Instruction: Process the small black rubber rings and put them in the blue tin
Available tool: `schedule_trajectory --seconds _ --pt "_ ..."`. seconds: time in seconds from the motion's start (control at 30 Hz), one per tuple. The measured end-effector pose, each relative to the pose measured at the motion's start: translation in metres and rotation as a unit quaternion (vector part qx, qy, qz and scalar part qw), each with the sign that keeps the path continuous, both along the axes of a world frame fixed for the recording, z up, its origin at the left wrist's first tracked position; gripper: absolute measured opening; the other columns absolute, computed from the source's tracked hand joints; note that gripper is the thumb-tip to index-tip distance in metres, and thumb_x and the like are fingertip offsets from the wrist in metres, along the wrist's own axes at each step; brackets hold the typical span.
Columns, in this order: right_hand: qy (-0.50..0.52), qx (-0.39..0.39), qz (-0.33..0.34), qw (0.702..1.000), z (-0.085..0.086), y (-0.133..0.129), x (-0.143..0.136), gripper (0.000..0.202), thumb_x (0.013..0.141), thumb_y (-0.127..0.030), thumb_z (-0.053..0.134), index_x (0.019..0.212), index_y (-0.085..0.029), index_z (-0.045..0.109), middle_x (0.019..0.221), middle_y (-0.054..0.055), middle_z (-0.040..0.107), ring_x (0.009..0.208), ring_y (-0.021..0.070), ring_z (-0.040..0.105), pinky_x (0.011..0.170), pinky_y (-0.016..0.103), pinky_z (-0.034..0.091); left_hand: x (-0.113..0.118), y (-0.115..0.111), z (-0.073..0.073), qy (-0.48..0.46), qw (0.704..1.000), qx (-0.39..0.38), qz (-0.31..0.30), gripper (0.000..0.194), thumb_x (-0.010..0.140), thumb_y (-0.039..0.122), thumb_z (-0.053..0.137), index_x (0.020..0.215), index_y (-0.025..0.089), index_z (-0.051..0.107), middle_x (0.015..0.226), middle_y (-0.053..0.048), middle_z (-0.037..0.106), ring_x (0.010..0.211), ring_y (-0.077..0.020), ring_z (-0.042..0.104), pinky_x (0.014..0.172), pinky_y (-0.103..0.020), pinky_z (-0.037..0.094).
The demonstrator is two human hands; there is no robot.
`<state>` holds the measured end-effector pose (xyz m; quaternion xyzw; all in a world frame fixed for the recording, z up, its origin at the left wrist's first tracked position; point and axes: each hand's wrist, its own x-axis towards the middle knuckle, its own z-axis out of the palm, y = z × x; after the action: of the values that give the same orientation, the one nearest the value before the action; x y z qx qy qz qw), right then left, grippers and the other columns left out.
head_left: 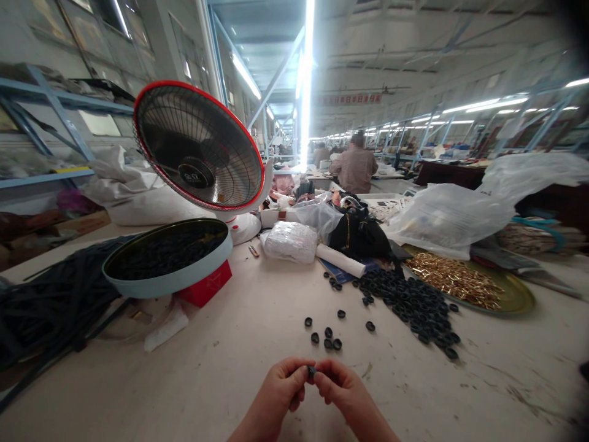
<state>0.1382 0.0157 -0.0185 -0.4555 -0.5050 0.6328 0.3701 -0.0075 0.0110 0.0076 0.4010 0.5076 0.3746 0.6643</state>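
Close to the table's near edge, my left hand [284, 382] and my right hand [339, 384] meet at their fingertips. Pinched between them is a small black loop [311, 371], mostly covered by the fingers and thumbs. Both hands are closed on it. Just beyond, several loose black loops [328, 344] lie scattered on the pale table. A large heap of black loops [418, 307] spreads to the right of them.
At left, a round tin [170, 285] of black pieces rests on a red box [209, 287], beside black strips [59, 294]. A red-rimmed fan-shaped heater [225, 147] stands behind. Gold metal pieces [455, 279] fill a round tray at right. Plastic-wrapped packs [289, 241] sit midway; a person [356, 166] is farther back.
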Motion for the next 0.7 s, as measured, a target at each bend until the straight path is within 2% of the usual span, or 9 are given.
schedule_trajectory --seconds 0.1,0.17,0.27,0.37,0.47,0.53,0.6,0.7 --pt "0.057 -0.008 -0.020 0.998 -0.004 -0.002 -0.003 0.030 0.065 -0.043 0.062 0.069 -0.016 0.052 0.057 -0.005 0.046 0.053 0.0063 0.040 0.051 0.020 0.033 0.004 -0.001 -0.003 0.076 0.996 0.041 0.005 0.037 0.071 0.036 0.051 0.093 0.008 0.060 0.048 0.005 0.042 0.042 -0.0057 0.033 0.041 -0.020 0.023" --pt "0.073 0.009 -0.015 0.997 -0.006 -0.004 -0.006 0.027 0.065 -0.041 0.062 0.070 -0.016 0.051 0.060 -0.004 0.050 0.058 0.0084 0.047 0.057 0.022 0.037 0.006 -0.001 -0.004 0.111 0.989 0.096 0.005 0.034 0.073 0.033 0.049 0.092 0.009 0.061 0.060 0.000 0.049 0.047 -0.0064 0.039 0.044 -0.020 0.030" --pt "0.029 0.093 -0.030 0.995 -0.004 -0.007 -0.006 0.023 0.071 -0.039 0.057 0.070 -0.016 0.052 0.069 -0.001 0.051 0.069 0.0115 0.051 0.066 0.024 0.041 0.006 -0.002 0.003 0.151 0.972 0.182 -0.021 0.030 0.077 0.031 0.046 0.093 0.012 0.062 0.075 -0.003 0.051 0.055 -0.0082 0.045 0.052 -0.022 0.038" --pt "-0.029 0.169 -0.055 0.984 -0.002 -0.008 -0.001 0.020 0.077 -0.037 0.051 0.074 -0.017 0.054 0.074 0.002 0.052 0.073 0.0126 0.050 0.069 0.025 0.043 0.006 -0.005 0.018 0.198 0.952 0.225 -0.053 0.030 0.081 0.032 0.042 0.095 0.017 0.063 0.075 -0.003 0.051 0.057 -0.0092 0.047 0.057 -0.023 0.040" --pt "-0.043 0.157 -0.084 0.983 -0.001 -0.008 0.003 0.021 0.077 -0.038 0.050 0.079 -0.017 0.053 0.073 0.002 0.054 0.071 0.0133 0.052 0.068 0.026 0.044 0.007 -0.010 0.030 0.242 0.936 0.246 -0.074 0.031 0.084 0.034 0.039 0.097 0.020 0.063 0.074 -0.004 0.053 0.063 -0.0118 0.049 0.062 -0.024 0.040" --pt "-0.060 0.148 -0.106 0.981 -0.001 -0.008 0.005 0.022 0.076 -0.039 0.051 0.077 -0.017 0.051 0.069 0.001 0.053 0.068 0.0128 0.051 0.066 0.025 0.043 0.009 -0.013 0.033 0.262 0.927 0.253 -0.085 0.030 0.084 0.035 0.039 0.096 0.020 0.063 0.075 -0.005 0.055 0.067 -0.0138 0.050 0.065 -0.025 0.040" --pt "-0.088 0.164 -0.114 0.976 -0.001 -0.007 0.006 0.020 0.076 -0.038 0.050 0.075 -0.018 0.050 0.065 0.000 0.050 0.065 0.0119 0.050 0.063 0.024 0.042 0.010 -0.014 0.030 0.265 0.927 0.251 -0.085 0.028 0.082 0.034 0.041 0.093 0.020 0.064 0.077 -0.005 0.056 0.069 -0.0143 0.050 0.066 -0.025 0.039" --pt "-0.147 0.218 -0.109 0.959 -0.002 -0.007 0.006 0.016 0.078 -0.034 0.046 0.075 -0.018 0.051 0.065 0.000 0.050 0.063 0.0116 0.048 0.061 0.023 0.041 0.009 -0.010 0.022 0.228 0.949 0.209 -0.061 0.021 0.078 0.031 0.047 0.083 0.018 0.062 0.069 -0.002 0.054 0.061 -0.0117 0.048 0.060 -0.023 0.038"
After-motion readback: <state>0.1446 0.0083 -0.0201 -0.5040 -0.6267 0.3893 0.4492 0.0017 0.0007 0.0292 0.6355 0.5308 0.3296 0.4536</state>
